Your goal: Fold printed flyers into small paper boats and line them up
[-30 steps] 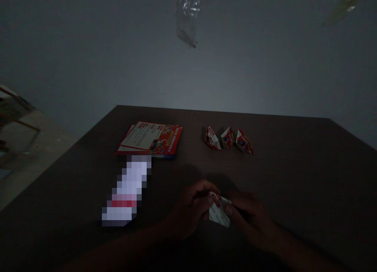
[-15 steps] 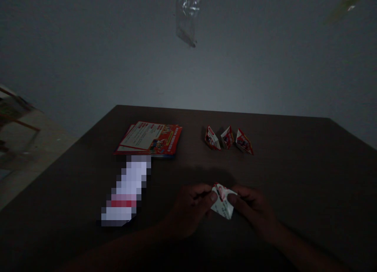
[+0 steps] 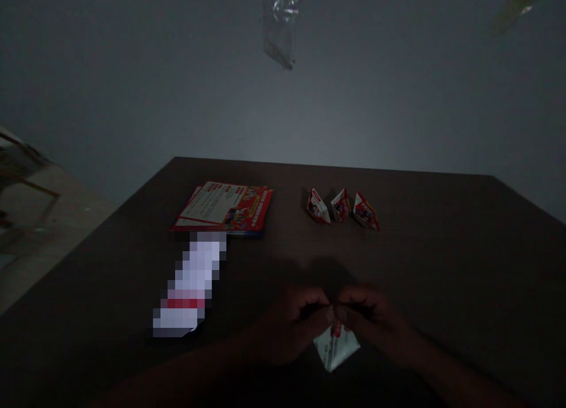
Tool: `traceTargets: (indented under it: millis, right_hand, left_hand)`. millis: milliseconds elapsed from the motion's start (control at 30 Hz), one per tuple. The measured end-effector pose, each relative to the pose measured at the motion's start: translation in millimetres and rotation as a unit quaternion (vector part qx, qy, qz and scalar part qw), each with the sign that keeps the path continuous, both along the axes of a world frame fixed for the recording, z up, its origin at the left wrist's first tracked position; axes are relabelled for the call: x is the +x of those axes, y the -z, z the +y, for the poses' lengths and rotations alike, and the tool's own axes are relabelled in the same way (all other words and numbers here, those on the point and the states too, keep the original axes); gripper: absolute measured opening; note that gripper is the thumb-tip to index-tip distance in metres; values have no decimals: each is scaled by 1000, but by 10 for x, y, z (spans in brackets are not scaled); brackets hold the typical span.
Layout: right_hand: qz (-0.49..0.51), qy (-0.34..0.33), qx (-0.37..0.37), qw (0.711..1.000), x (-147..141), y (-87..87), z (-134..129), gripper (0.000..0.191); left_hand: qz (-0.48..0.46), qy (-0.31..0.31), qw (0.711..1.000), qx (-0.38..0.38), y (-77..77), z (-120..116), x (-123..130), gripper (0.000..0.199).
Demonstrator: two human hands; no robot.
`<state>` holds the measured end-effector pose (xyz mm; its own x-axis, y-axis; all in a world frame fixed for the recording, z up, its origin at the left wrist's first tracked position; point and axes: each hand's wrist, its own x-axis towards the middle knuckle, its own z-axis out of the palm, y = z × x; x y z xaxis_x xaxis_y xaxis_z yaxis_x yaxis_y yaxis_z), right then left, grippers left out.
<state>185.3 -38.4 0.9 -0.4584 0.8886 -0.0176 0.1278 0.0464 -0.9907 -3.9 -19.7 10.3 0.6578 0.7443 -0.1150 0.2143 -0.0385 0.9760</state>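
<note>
A small folded paper point(image 3: 336, 348), whitish with red print and a crease down its middle, hangs point-down between my two hands. My left hand point(image 3: 305, 319) pinches its upper edge from the left, thumb and fingertips closed. From the right, my right hand point(image 3: 371, 319) pinches the same edge, its thumb almost touching the left one. Beyond the hands, three folded paper boats stand in a row: a left boat point(image 3: 318, 207), a middle boat point(image 3: 341, 206) and a right boat point(image 3: 365, 211), all printed red and white.
A stack of printed red-and-white leaflets point(image 3: 227, 210) lies at the left of the dark table point(image 3: 411, 201). Nearer me is a lit, pixelated phone-like object point(image 3: 190, 287). A clear plastic bag point(image 3: 281, 28) hangs on the wall behind.
Both hands have drawn together at the paper's top edge. The paper has turned and sits lower, its point now toward me. The boats and leaflets stay put.
</note>
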Motion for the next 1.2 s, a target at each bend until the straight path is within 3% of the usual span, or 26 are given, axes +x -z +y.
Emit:
traceTargets:
  millis: [167, 433, 633, 1200]
  right_hand:
    - [-16, -15, 5, 1000, 13, 14, -6, 35]
    - [2, 26, 8, 1000, -16, 3, -17, 35]
    - [27, 74, -9, 997, -13, 9, -18, 30]
    - [30, 223, 23, 974, 49, 101, 20, 31]
  left_hand:
    - [-12, -10, 1000, -6, 14, 1, -1, 24]
    - [-42, -46, 998, -27, 14, 18, 14, 24]
    - [-49, -94, 993, -49, -6, 24, 28, 25]
    - [-51, -242, 969, 2, 16, 31, 32, 19]
